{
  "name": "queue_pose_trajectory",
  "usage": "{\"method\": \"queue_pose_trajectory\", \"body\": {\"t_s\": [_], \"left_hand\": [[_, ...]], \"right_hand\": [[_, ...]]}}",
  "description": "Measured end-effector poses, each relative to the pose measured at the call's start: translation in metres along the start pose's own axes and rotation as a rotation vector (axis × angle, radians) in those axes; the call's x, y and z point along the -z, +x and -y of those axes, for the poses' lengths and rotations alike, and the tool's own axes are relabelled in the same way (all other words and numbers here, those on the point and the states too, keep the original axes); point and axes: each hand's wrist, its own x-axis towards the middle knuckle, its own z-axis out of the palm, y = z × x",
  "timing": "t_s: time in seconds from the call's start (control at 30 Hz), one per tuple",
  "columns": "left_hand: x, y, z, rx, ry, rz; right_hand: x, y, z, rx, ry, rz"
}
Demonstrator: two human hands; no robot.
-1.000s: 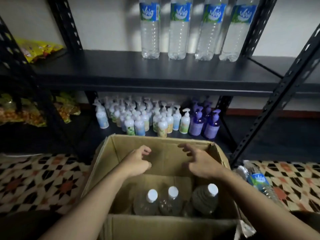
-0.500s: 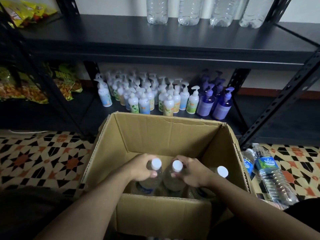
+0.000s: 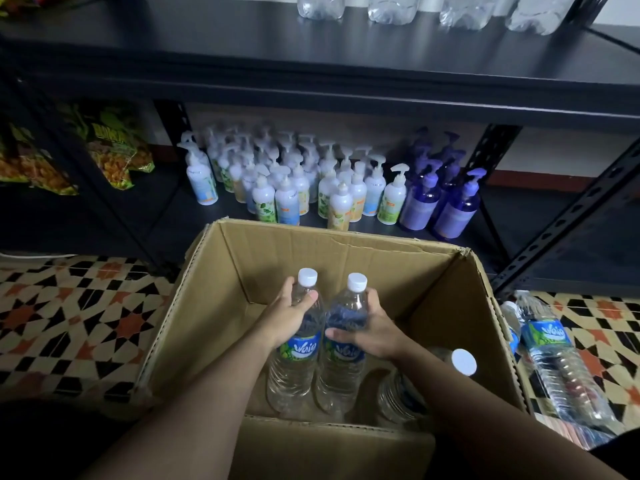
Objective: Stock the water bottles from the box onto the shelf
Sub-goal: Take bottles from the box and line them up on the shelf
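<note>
Now holding two water bottles [image 3: 294, 368] upright inside the box [image 3: 346, 251] — looks like the lifting-out step. Gripping one near its top with the left hand [image 3: 289, 315], the other with the right hand [image 3: 372, 329], both curled round. Next, needs a firm hold and a lift up to the black shelf [image 3: 242, 53], beside the stocked bottles [image 3: 394, 6]. Reads something like "Vaio" on the blue labels [image 3: 302, 348] — hard to tell.

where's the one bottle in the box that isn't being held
Head view: the loose bottle sits at the right side of the cardboard box, just right of the right hand and the two held bottles.
</note>
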Motion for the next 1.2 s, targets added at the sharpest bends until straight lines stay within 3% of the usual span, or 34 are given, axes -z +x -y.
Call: {"method": "queue_pose_trajectory", "body": {"t_s": [0.2, 0.37, 0.63, 0.87, 1.0, 1.2], "left_hand": [[-0.006, 0.003, 0.009, -0.001, -0.006, -0.070], [-0.008, 0.018, 0.008, -0.021, -0.049, -0.105], [-0.016, 0.050, 0.015, 0.062, -0.075, -0.163], [-0.024, 0.028, 0.054, 0.019, -0.140, 0.029], [-0.036, 0.025, 0.082, 0.143, -0.094, -0.060], [-0.026, 0.033, 0.098, 0.141, -0.134, -0.138]], "right_hand": [[-0.006, 0.008, -0.009, 0.012, -0.005, -0.165], [-0.009, 0.023, -0.014, -0.082, 0.186, -0.173], [-0.019, 0.042, -0.030, -0.027, 0.290, -0.129], [-0.041, 0.033, -0.049, -0.034, 0.246, -0.251], [-0.061, 0.022, -0.062, -0.029, 0.236, -0.271], [-0.061, 0.024, -0.063, -0.124, 0.281, -0.302]]}}
